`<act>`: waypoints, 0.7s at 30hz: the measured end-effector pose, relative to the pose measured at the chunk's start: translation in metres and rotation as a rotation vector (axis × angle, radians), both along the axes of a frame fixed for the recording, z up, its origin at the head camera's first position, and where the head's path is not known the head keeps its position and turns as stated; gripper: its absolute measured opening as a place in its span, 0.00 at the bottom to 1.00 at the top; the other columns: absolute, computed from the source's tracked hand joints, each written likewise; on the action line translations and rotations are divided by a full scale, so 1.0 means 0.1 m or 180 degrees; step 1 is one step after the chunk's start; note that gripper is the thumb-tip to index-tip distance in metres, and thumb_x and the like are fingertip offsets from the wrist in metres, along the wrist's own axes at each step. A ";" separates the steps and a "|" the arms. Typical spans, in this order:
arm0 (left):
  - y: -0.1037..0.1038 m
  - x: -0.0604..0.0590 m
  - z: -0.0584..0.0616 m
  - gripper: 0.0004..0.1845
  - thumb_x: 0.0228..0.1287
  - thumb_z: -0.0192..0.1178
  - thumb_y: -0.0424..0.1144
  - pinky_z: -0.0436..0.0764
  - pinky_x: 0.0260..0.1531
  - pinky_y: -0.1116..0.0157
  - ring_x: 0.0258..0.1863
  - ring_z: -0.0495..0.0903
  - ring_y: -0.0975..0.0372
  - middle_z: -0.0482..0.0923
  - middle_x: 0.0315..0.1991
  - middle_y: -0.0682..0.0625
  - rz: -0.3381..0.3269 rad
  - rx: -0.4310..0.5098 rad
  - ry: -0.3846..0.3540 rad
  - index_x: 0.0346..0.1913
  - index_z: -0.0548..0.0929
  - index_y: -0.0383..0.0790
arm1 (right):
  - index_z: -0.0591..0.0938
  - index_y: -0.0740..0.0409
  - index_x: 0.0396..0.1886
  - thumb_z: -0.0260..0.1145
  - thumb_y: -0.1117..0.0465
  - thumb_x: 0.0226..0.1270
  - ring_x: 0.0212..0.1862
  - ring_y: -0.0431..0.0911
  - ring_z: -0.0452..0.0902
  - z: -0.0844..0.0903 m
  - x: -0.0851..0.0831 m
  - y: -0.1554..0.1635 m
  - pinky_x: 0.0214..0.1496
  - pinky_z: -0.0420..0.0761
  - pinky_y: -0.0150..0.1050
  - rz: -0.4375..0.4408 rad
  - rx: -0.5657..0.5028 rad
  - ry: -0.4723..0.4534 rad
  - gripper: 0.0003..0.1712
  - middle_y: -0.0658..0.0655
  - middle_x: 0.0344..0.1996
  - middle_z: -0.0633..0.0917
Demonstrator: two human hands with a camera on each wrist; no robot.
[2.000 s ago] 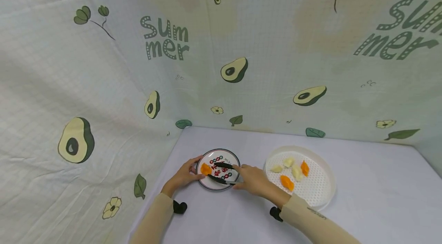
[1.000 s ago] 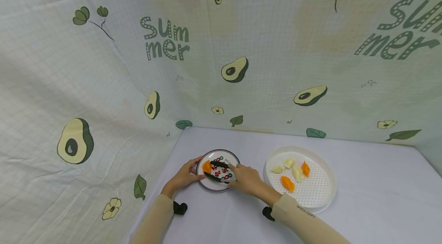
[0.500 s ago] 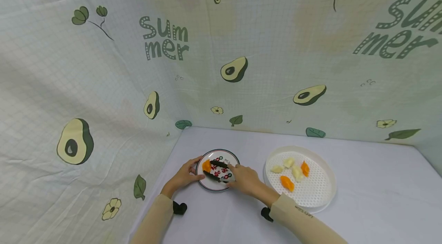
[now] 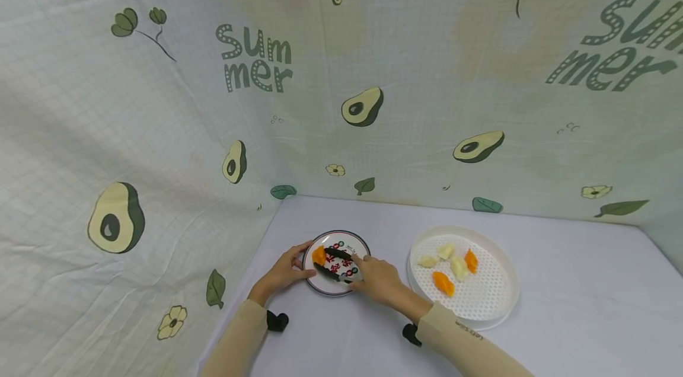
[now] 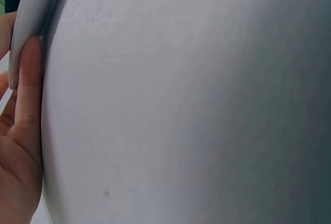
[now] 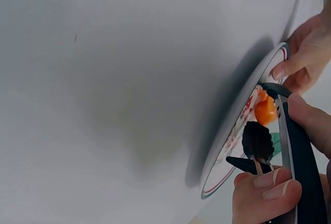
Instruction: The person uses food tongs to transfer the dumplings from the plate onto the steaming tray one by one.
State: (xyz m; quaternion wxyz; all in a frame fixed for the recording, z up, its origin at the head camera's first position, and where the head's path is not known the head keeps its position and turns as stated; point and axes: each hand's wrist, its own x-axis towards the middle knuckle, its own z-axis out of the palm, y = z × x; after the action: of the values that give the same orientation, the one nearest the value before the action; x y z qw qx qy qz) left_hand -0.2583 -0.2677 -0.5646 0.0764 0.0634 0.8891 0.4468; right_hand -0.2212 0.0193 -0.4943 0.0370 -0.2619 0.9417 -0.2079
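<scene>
In the head view my left hand (image 4: 283,275) grips the left rim of a small white plate (image 4: 324,286) with a dark edge and red print. The left wrist view shows a finger under the plate's rim (image 5: 30,12). My right hand (image 4: 381,279) holds black-tipped tongs (image 4: 337,254) over the plate, their arms spread apart. By the tongs' tips, at the plate's left side, lies an orange dumpling-shaped piece (image 4: 319,256). The right wrist view has the tongs' dark handle (image 6: 305,167) between thumb and fingers. Whether the tips touch the orange piece (image 6: 265,111), I cannot tell.
To the right stands a round white tray (image 4: 488,303) with a dimpled base. Several cream pieces (image 4: 459,268) and two orange pieces (image 4: 443,284) lie in it. A printed cloth (image 4: 405,146) hangs behind and to the left of the white table (image 4: 565,282).
My right hand and the tongs have moved left across the plate, and the tips now sit either side of the orange piece, which has shifted slightly. Over the last half second, almost nothing moves.
</scene>
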 end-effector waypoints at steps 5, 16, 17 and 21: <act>-0.01 -0.02 -0.02 0.44 0.54 0.76 0.41 0.70 0.37 0.63 0.36 0.71 0.60 0.72 0.44 0.50 -0.0019 -0.0027 0.0042 0.75 0.67 0.49 | 0.76 0.64 0.66 0.74 0.49 0.61 0.36 0.52 0.80 0.00 0.01 0.01 0.33 0.80 0.47 0.0021 -0.0026 0.0053 0.38 0.66 0.49 0.83; -0.01 0.00 0.00 0.45 0.53 0.77 0.42 0.70 0.36 0.62 0.35 0.72 0.59 0.72 0.45 0.50 0.0010 0.0026 -0.0038 0.74 0.68 0.48 | 0.76 0.62 0.67 0.74 0.49 0.60 0.39 0.53 0.81 0.00 0.03 0.05 0.36 0.81 0.48 0.0019 -0.0087 -0.0022 0.38 0.66 0.50 0.83; -0.01 0.00 0.00 0.45 0.53 0.77 0.41 0.70 0.36 0.62 0.35 0.72 0.59 0.72 0.45 0.49 0.0010 0.0026 -0.0030 0.74 0.68 0.48 | 0.76 0.62 0.67 0.74 0.49 0.60 0.41 0.55 0.82 0.01 0.04 0.06 0.38 0.81 0.49 0.0018 -0.0101 -0.0021 0.38 0.67 0.51 0.82; 0.00 0.00 0.01 0.45 0.53 0.77 0.41 0.70 0.36 0.62 0.35 0.71 0.59 0.71 0.44 0.50 0.0014 -0.0007 0.0000 0.74 0.68 0.48 | 0.76 0.62 0.66 0.74 0.48 0.60 0.47 0.61 0.82 0.02 0.05 0.09 0.43 0.81 0.54 0.0010 -0.0153 -0.0011 0.38 0.68 0.54 0.81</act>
State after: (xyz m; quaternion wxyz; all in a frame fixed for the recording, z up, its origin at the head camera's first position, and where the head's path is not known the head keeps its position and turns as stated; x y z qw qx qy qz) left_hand -0.2580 -0.2675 -0.5640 0.0755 0.0613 0.8898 0.4459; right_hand -0.2158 0.0283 -0.4926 0.0327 -0.2637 0.9360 -0.2308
